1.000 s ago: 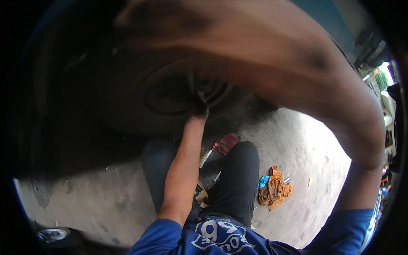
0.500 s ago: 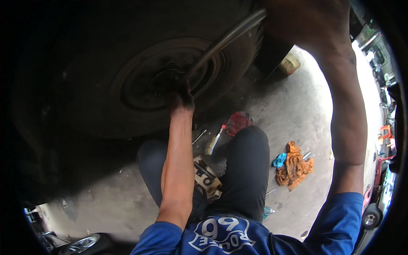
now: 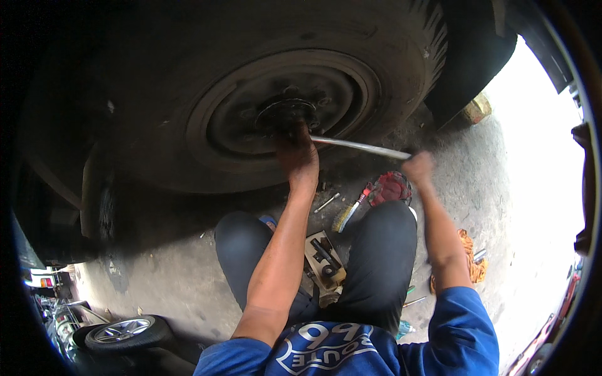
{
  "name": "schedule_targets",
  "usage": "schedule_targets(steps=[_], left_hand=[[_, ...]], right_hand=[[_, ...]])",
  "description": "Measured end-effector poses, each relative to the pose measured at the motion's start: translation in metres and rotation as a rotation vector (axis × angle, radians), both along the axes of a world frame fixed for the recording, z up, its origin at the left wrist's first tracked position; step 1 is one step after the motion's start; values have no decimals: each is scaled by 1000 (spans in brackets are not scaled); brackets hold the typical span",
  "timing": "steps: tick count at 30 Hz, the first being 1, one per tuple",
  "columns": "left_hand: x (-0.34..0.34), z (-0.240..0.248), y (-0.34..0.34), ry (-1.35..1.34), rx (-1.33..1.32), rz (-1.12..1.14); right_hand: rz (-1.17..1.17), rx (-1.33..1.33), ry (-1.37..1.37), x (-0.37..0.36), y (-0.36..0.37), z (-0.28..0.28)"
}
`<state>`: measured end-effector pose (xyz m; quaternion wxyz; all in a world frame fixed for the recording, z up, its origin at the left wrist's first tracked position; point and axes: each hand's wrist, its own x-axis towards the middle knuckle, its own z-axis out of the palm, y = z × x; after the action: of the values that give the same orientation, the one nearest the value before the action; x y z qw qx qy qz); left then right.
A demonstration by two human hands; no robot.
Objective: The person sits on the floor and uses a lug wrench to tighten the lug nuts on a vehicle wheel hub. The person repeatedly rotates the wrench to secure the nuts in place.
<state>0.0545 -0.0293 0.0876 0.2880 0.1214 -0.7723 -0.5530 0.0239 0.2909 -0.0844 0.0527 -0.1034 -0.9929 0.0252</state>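
Note:
A large vehicle wheel [image 3: 417,69], tyre and dark steel rim, fills the upper part of the view, with a greasy hub [image 3: 285,113] at its middle. A long metal bar [image 3: 367,147] runs from the hub out to the right. My left hand [image 3: 300,153] is up against the hub, closed about the bar's inner end; shadow and the hand itself hide the fitting there. My right hand [image 3: 419,166], slightly blurred, grips the outer end of the bar.
Between my knees lies a cardboard box [image 3: 332,276] with dark metal parts. A wire brush [image 3: 351,210], red cloth [image 3: 390,188] and small metal tool [image 3: 327,202] lie below the tyre. Orange rag [image 3: 475,266] at right; loose wheel [image 3: 125,332] at lower left; block [image 3: 478,109] behind the tyre.
My right hand has swung the bar's outer end down from the upper right, to a nearly level position. My left hand stays at the hub. The view has shifted, showing the wheel lower and brighter.

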Motion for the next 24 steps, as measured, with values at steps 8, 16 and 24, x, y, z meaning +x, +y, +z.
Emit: schedule_targets(steps=[8, 16, 24], left_hand=[[10, -24, -12, 38, -146, 10], [8, 7, -6, 55, 1187, -336], [5, 21, -13, 98, 1377, -394]], right_hand=[[351, -281, -164, 22, 27, 80], [368, 204, 274, 59, 2, 364], [426, 796, 390, 88, -122, 496]])
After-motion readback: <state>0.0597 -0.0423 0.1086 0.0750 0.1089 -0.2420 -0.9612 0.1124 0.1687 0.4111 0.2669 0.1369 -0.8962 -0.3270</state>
